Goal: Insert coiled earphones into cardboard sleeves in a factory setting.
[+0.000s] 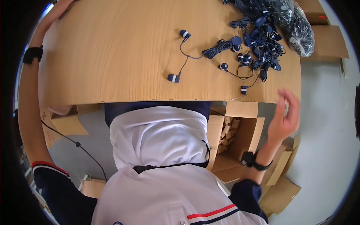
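Note:
My left hand (64, 5) is at the far left edge of the table, cut off by the rim of the picture. Its fingers are out of sight, and a small dark thing shows beside it. Off the near right corner of the table is my right hand (285, 118), its fingers loosely bent, a gap by the thumb and nothing visible in it. Nearest to it on the table lies a dark blue and white earbud (243, 89). A pair of wired earphones (217, 49), its cord bundled, stretches toward the middle with both earbuds spread apart.
A heap of bundled earphones (262, 41) covers the table's far right, beside clear plastic bags (301, 35) of dark items. Cardboard boxes stand right of the table (330, 41) and below its front edge (240, 146). A black cable (88, 152) hangs at the left.

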Action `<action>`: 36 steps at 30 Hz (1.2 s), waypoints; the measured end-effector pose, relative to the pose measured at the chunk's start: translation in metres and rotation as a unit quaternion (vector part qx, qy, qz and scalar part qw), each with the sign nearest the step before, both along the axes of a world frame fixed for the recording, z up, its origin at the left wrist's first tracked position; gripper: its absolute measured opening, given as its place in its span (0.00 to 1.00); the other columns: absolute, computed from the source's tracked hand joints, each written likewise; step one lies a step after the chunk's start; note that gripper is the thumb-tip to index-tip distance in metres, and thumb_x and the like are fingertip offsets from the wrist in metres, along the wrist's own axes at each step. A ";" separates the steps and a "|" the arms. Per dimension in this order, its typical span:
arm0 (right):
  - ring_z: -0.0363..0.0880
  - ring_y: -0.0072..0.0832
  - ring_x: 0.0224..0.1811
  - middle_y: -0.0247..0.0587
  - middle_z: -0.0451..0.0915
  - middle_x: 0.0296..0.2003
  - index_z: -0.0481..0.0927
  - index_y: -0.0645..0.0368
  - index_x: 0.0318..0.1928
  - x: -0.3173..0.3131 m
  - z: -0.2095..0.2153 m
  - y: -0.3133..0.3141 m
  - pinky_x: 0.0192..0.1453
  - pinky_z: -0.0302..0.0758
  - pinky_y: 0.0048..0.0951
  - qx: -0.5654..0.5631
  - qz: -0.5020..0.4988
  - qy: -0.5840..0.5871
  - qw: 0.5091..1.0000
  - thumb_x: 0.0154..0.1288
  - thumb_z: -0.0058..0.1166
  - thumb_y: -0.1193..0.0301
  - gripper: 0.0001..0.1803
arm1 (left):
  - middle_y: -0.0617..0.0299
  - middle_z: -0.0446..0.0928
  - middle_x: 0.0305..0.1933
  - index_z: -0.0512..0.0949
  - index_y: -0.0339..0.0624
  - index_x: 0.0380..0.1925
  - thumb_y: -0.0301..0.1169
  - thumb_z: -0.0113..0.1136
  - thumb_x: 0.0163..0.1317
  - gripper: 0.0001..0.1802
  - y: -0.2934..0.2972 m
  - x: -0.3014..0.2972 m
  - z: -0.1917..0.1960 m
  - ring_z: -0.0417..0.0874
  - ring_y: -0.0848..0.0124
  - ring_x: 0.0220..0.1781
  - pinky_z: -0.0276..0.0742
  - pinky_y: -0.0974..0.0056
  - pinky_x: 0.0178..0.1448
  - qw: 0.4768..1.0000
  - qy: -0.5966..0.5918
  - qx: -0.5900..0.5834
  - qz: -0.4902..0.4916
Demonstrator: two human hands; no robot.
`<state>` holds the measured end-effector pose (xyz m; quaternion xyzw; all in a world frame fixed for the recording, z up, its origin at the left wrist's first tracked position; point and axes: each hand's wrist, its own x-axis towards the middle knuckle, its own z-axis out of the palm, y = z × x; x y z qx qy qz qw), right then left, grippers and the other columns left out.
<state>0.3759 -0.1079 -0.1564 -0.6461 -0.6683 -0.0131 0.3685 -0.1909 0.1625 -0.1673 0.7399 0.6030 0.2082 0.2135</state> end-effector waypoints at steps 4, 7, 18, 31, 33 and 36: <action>0.79 0.35 0.50 0.43 0.82 0.45 0.81 0.61 0.46 -0.061 0.019 0.087 0.56 0.73 0.33 -0.058 0.154 -0.078 0.983 0.59 0.57 0.79 0.13 | 0.41 0.56 0.70 0.45 0.36 0.71 0.45 0.51 0.70 0.41 -0.051 0.084 0.029 0.58 0.53 0.74 0.62 0.57 0.72 0.993 0.027 -0.114 0.022; 0.78 0.40 0.49 0.42 0.81 0.42 0.81 0.60 0.44 -0.072 0.012 0.107 0.56 0.73 0.36 -0.017 0.252 -0.239 0.937 0.54 0.58 0.79 0.15 | 0.41 0.53 0.72 0.42 0.36 0.73 0.46 0.49 0.71 0.42 -0.060 0.098 0.008 0.57 0.54 0.74 0.54 0.58 0.74 0.992 0.116 0.028 -0.034; 0.75 0.21 0.30 0.42 0.77 0.41 0.81 0.65 0.45 -0.116 0.069 0.065 0.27 0.71 0.17 0.077 0.232 -0.033 0.969 0.61 0.57 0.83 0.11 | 0.55 0.76 0.55 0.70 0.34 0.59 0.38 0.58 0.66 0.26 -0.186 0.226 0.051 0.77 0.64 0.59 0.69 0.62 0.64 0.935 -0.239 0.066 -0.252; 0.69 0.17 0.18 0.49 0.78 0.33 0.71 0.64 0.46 -0.163 0.055 0.046 0.19 0.66 0.17 0.213 0.261 0.372 0.865 0.68 0.57 0.72 0.12 | 0.61 0.80 0.36 0.75 0.30 0.50 0.28 0.54 0.71 0.13 -0.197 0.259 0.072 0.81 0.76 0.34 0.77 0.72 0.39 0.854 -0.485 -0.121 -0.142; 0.74 0.21 0.20 0.50 0.79 0.35 0.72 0.67 0.48 -0.157 0.055 0.043 0.20 0.71 0.19 0.215 0.244 0.438 0.838 0.64 0.58 0.80 0.13 | 0.59 0.80 0.38 0.77 0.31 0.49 0.24 0.55 0.69 0.12 -0.194 0.258 0.066 0.81 0.75 0.35 0.78 0.72 0.39 0.848 -0.498 -0.077 -0.165; 0.71 0.19 0.18 0.47 0.80 0.36 0.72 0.64 0.49 -0.144 0.057 0.048 0.15 0.66 0.18 0.195 0.195 0.529 0.802 0.70 0.53 0.70 0.13 | 0.57 0.80 0.40 0.79 0.32 0.45 0.17 0.56 0.63 0.11 -0.183 0.252 0.062 0.82 0.74 0.38 0.78 0.72 0.38 0.856 -0.450 0.088 -0.240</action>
